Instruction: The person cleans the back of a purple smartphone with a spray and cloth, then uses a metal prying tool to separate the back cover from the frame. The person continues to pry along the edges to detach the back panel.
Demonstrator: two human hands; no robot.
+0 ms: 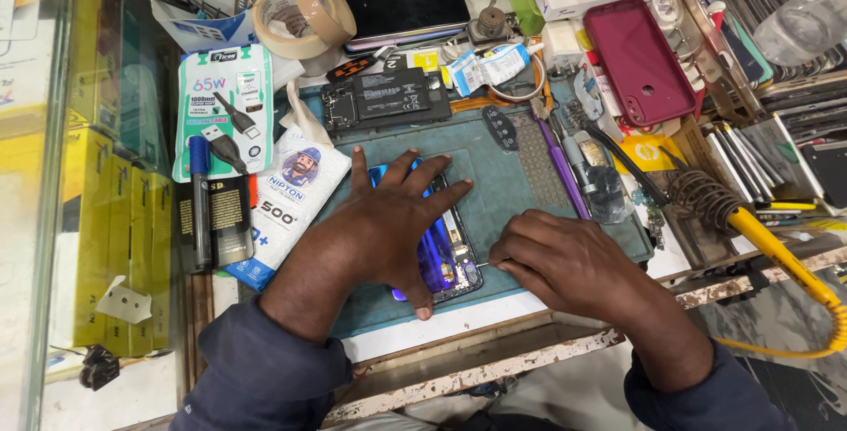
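Lower centre: left hand (388, 224), fingers spread, pinning opened phone (441, 246); right hand (565, 263) pinching thin tool (484, 264), prying; steadiness needed.

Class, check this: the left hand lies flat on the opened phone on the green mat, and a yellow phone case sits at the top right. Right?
Not quite. The head view shows the case is maroon, not yellow. The left hand does lie flat on the phone on the green mat.

Phone repair shop: teal work mat (494, 175) on crowded desk (459, 321), soldering iron (776, 250), loose battery (388, 96), phone cases (637, 60), boxed chargers (222, 109).
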